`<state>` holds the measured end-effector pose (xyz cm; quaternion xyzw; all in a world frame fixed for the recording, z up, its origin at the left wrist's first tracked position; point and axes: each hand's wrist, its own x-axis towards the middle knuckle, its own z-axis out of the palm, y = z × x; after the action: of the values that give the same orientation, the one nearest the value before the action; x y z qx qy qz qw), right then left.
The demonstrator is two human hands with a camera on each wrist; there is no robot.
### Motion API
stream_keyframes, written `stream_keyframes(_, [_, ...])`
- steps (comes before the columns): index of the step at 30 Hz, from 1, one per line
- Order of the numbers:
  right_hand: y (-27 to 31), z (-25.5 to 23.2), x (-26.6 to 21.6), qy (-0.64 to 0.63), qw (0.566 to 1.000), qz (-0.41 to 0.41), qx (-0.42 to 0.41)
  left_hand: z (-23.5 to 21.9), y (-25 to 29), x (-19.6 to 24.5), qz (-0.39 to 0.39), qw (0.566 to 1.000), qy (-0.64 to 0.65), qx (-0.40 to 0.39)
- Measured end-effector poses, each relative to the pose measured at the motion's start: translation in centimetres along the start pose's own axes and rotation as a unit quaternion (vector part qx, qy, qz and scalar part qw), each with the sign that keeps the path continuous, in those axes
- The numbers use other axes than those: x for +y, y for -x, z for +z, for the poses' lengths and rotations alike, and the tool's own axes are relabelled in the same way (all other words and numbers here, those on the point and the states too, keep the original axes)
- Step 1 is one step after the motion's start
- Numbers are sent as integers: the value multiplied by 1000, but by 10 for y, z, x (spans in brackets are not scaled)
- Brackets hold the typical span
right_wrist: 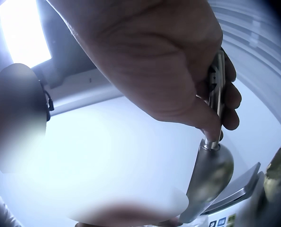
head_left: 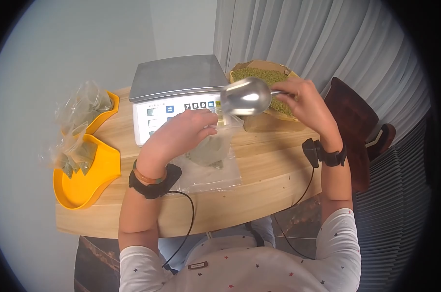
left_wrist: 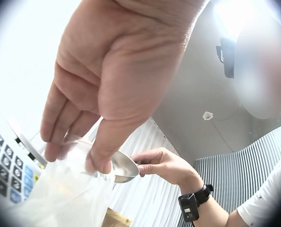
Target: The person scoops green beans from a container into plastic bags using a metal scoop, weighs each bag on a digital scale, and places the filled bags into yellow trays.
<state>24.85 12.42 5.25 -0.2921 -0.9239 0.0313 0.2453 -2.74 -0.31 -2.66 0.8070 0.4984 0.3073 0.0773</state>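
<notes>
My right hand (head_left: 304, 101) grips the handle of a shiny metal scoop (head_left: 248, 96), its bowl pointing left. In the right wrist view the thumb lies along the handle and the scoop (right_wrist: 209, 177) slants downward. My left hand (head_left: 181, 134) pinches the top of a clear plastic bag (head_left: 207, 152), with some green material low inside. Close up in the left wrist view, thumb and fingers hold the bag (left_wrist: 67, 194) at its mouth, and the scoop's bowl (left_wrist: 126, 166) is right behind the thumb. What the scoop contains is hidden.
A weighing scale (head_left: 179, 80) stands behind the left hand. Beside it, a cardboard box (head_left: 274, 122) holds dried green flakes (head_left: 259, 74). Yellow trays (head_left: 86, 182) at the left carry filled clear bags (head_left: 79, 158). A dark chair (head_left: 349, 117) stands right of the wooden table (head_left: 264, 168).
</notes>
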Motion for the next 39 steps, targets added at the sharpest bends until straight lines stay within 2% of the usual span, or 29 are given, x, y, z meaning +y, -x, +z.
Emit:
stream_keyframes(1, [0,-3,5,-39,998,37,21,0,0,0,3,1000,0,1])
stream_keyframes(2, [-1,-3,16,-36,998,37,22,-1,0,0,-5,1000,-3,-8])
stream_keyframes(4, [-3,5,54,10,993,53,107,-2,-1,3,-11,1000,-7,-16])
stream_keyframes(7, [-4,26,115,64,983,91,145,-5,-2,6,-30,998,-23,-40])
stream_keyframes(8, [-3,32,126,65,983,90,147,-2,-1,4,-12,1000,-17,-19])
stream_keyframes(10, [-4,45,143,85,970,214,84,0,-1,2,6,1000,-12,2])
stream_keyframes(12, [-2,64,156,111,966,222,77,0,-1,1,6,1000,-15,-3])
stream_keyframes(14, [0,80,163,96,968,231,13,-1,-1,2,6,1000,-15,-5])
stream_keyframes(16, [0,91,153,92,973,213,8,-2,-2,2,6,1000,-15,-8])
stream_keyframes(18, [-2,99,143,19,975,219,-25,-1,-2,1,-1,1000,-13,-15])
stream_keyframes(20, [-4,106,150,29,978,207,-21,-1,-2,1,0,1000,-10,-14])
stream_keyframes(23, [-4,104,155,-29,983,179,-5,1,-1,1,0,1000,-8,-9])
stream_keyframes(25, [-5,97,152,-161,944,279,-75,1,-1,2,1,1000,-8,-5])
stream_keyframes(26, [-6,97,154,-161,944,279,-73,0,-1,2,2,1000,-8,-6])
stream_keyframes(28, [-5,99,162,-277,906,312,-73,-1,-1,3,4,1000,-9,-8])
stream_keyframes(30, [-2,100,168,-307,899,308,-57,-3,-1,5,-37,998,-30,-46])
stream_keyframes(34, [1,95,174,-362,875,318,-50,-2,-2,5,-37,998,-31,-46])
stream_keyframes(37, [3,95,176,-370,876,306,-41,-1,-1,4,0,1000,-9,-6])
stream_keyframes(39, [5,93,175,-362,881,302,-38,-4,-1,7,-47,997,-31,-50])
